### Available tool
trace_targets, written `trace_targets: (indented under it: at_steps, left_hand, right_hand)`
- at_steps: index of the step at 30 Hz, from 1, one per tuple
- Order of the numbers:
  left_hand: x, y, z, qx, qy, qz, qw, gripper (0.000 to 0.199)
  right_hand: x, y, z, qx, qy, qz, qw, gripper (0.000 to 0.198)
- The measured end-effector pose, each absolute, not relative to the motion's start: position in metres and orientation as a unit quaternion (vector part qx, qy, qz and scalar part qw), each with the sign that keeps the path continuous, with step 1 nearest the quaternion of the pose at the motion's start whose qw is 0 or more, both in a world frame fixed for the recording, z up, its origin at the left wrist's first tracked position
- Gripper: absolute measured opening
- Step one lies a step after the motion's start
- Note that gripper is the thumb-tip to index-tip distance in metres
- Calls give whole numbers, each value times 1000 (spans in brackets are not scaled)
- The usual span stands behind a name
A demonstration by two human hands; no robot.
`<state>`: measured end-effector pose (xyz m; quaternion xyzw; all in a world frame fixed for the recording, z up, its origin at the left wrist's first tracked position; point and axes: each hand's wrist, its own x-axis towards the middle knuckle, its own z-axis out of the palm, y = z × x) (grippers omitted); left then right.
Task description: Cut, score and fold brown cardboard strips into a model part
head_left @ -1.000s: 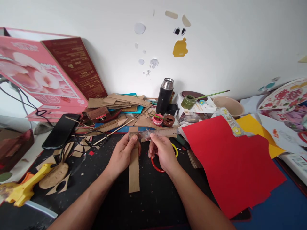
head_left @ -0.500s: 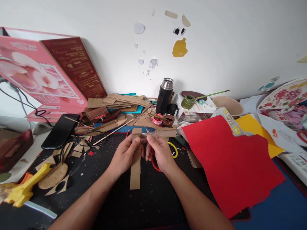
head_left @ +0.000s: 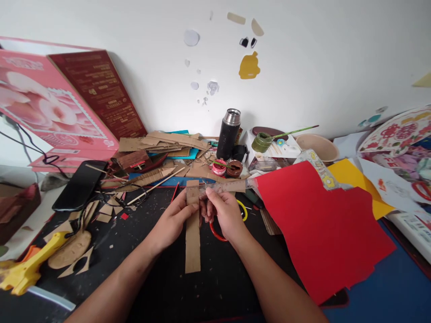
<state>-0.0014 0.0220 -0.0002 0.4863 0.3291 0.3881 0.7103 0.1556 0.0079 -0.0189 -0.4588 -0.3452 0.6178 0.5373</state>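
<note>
My left hand (head_left: 174,220) is closed on a narrow cardboard strip (head_left: 193,251), its thumb lying across the front face. The strip hangs upright over the dark mat. In my right hand (head_left: 229,215), a clear ruler (head_left: 232,185) is pinched between thumb and fingers. The ruler reaches sideways to the strip's upper part, and its far end meets the red sheet. Partly hidden behind my right hand is a pair of scissors, showing a red handle loop (head_left: 217,234) and a yellow handle loop (head_left: 245,211).
A big red sheet (head_left: 330,233) covers the right side. Cardboard scraps (head_left: 168,142), a black flask (head_left: 227,137) and paint jars (head_left: 235,168) line the wall. On the left are a phone (head_left: 79,186), a yellow glue gun (head_left: 37,264) and a pink box (head_left: 57,103).
My left thumb has slid down the cardboard strip, off the ruler's end. The strip sits slightly further right and lower. The whole view has shifted a little.
</note>
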Motion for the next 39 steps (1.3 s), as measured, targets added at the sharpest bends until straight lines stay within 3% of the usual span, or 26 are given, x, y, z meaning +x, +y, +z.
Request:
trace_targets:
  at_steps: [11, 22, 39]
  left_hand:
    - [-10, 36, -9, 430, 427, 462, 648, 48]
    - [-11, 33, -10, 448, 404, 460, 652, 38]
    - [-9, 32, -8, 418, 421, 473, 651, 46]
  right_hand:
    - [157, 10, -19, -478, -320, 592, 564, 66]
    - [156, 9, -18, -500, -339, 590, 535, 65]
    - [154, 7, -9, -508, -366, 580, 520, 61]
